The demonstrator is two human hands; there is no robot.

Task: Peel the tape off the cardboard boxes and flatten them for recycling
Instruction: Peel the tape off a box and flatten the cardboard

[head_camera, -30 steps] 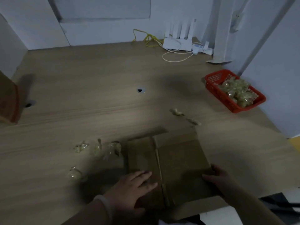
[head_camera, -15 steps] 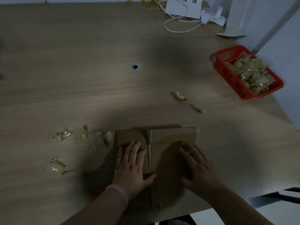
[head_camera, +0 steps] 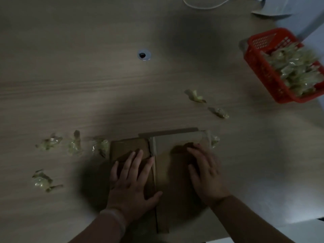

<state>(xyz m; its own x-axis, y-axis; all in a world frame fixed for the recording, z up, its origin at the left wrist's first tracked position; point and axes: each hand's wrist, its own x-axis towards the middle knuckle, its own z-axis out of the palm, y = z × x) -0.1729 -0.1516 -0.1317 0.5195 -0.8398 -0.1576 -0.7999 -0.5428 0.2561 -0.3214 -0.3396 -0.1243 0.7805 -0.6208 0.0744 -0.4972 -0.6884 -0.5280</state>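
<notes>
Wads of crumpled tape (head_camera: 49, 143), glossy and yellowish-clear, sit in a loose row at nine o'clock of the cardboard box (head_camera: 175, 139), with a fourth wad (head_camera: 43, 180) nearer the person at about eight o'clock. They lie on a pale wood-grain table (head_camera: 70, 76), whose left and far stretches are bare, open surface. A round grommet hole (head_camera: 143, 54) sits at twelve o'clock of the box, well apart from it.

The left hand (head_camera: 131, 181), a pale wristband (head_camera: 114, 218) on its wrist, lies flat with fingers spread, pressing the box's darker left panel. The box is brown, matte and collapsed flat, with a narrow seam running between its two panels. Its near end comes close to the table's near edge. Any print on it cannot be read in the dim light. The right hand (head_camera: 206, 174) presses the lighter right panel, fingers straight and slightly apart. A small tape scrap (head_camera: 214, 140) touches the box's far right corner.

Two more wads (head_camera: 194, 95) (head_camera: 219, 112) lie at one o'clock. Beyond them, at two o'clock, a red plastic lattice basket (head_camera: 259, 50) holds a heap of tape (head_camera: 296, 67). A white cable (head_camera: 201, 6) loops along the far edge.
</notes>
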